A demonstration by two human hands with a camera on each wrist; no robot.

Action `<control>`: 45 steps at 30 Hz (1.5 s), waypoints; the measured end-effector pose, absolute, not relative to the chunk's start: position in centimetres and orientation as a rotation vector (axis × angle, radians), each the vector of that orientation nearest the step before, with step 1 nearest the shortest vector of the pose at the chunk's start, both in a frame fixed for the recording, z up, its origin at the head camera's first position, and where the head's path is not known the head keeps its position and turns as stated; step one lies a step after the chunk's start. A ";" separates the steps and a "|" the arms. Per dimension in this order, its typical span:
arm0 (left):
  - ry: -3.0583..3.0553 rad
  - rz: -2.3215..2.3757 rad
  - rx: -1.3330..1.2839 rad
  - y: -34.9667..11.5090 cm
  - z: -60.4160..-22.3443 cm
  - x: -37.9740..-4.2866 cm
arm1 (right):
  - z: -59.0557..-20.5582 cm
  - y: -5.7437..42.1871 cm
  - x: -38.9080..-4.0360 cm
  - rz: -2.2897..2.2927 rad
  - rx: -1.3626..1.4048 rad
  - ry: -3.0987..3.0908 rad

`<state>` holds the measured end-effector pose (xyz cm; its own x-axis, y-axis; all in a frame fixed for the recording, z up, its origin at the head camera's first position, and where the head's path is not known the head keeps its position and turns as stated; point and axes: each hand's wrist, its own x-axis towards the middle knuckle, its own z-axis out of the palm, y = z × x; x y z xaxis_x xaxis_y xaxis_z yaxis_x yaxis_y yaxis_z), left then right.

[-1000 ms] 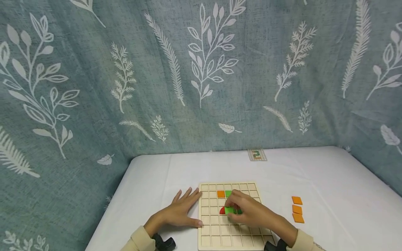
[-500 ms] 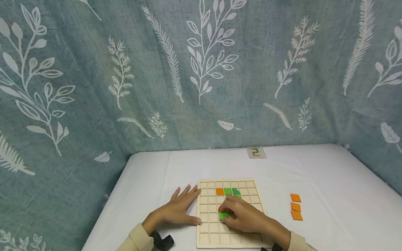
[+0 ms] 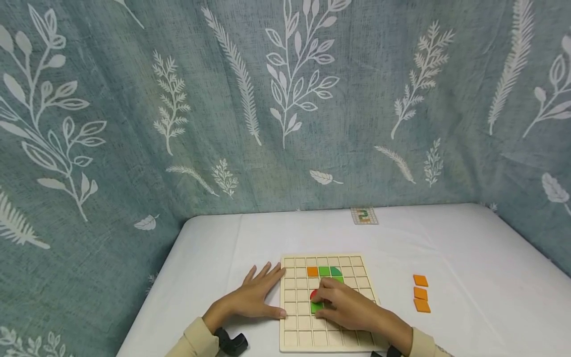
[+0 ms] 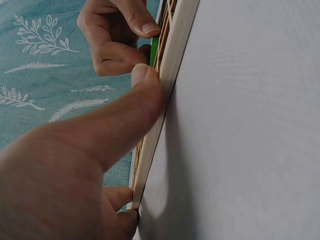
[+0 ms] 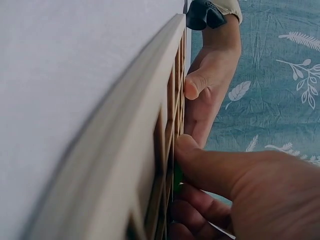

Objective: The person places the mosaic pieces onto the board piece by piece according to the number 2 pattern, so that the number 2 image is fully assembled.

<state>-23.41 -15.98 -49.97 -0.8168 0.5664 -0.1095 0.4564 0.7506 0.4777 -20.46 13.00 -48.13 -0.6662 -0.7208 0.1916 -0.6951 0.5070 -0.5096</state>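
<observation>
While R grip (image 3: 345, 304) pinches, green tile (image 3: 316, 308) btwn fingertips (image 3: 322, 314), at grid bd (image 3: 296, 339).

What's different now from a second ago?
The right hand has moved a little left and toward the person, carrying the pinched green tile from the right of the red piece to just below it in the head view. That uncovered a dark green rounded tile. The left hand still rests at the board's left edge; the three loose orange tiles stayed put.
</observation>
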 end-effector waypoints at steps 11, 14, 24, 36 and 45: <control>2.699 0.650 0.802 -16.0 -50.1 -23.4 | -48.3 13.0 -20.6 -0.921 -1.303 2.703; 2.698 0.657 0.806 -16.0 -50.1 -23.4 | -48.4 13.0 -20.5 -0.895 -1.295 2.716; 2.701 0.649 0.788 -15.9 -50.3 -23.3 | -48.5 13.0 -20.3 -0.900 -1.270 2.719; 2.702 0.650 0.795 -16.0 -50.2 -23.4 | -48.3 13.0 -20.4 -0.893 -1.312 2.720; 2.704 0.656 0.796 -15.9 -49.9 -23.4 | -47.3 13.8 -20.9 -0.903 -1.291 2.674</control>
<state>-23.42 -15.92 -49.94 -0.8205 0.5616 -0.1063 0.4505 0.7498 0.4847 -20.92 13.80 -47.26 -0.6531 -0.7277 0.2093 -0.7056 0.4846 -0.5170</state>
